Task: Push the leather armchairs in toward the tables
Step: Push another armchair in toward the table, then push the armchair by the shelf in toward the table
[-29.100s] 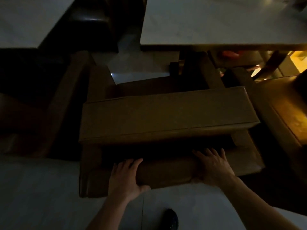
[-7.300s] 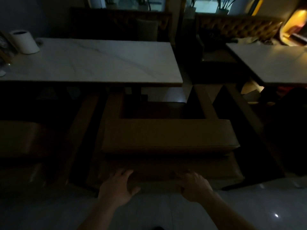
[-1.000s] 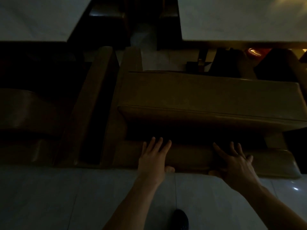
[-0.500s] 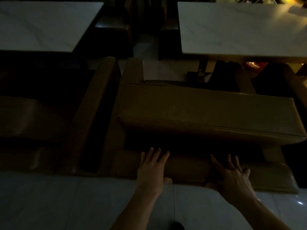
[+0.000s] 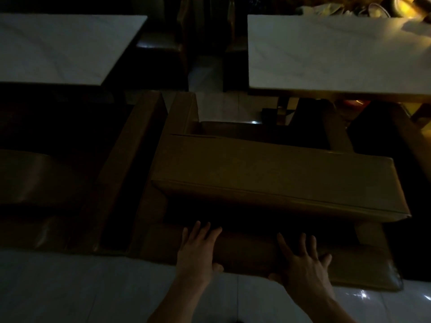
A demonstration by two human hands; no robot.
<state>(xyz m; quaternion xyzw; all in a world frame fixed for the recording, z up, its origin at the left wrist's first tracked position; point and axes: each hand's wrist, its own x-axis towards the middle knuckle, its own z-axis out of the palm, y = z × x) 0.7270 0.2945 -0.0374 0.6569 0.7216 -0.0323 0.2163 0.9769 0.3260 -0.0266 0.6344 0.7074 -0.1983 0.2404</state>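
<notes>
Dim room with pale floor [image 5: 70,287], two worktops [image 5: 326,54] ahead, left hand [image 5: 198,250] and right hand [image 5: 300,264] spread flat, fingers wide, against the armchair [image 5: 268,173] back.

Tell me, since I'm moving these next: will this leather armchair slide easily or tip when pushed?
Probably heavy: the armchair is broad, boxy and low. Tipping seems unlikely with both hands, left hand and right hand, pressing low. The glossy tiled floor should let it slide.

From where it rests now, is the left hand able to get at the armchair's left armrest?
Probably yes. The left hand lies open on the armchair's back rail, and the left armrest runs ahead, up and left of it, with nothing visible between; it looks like a long forward stretch, though.
</notes>
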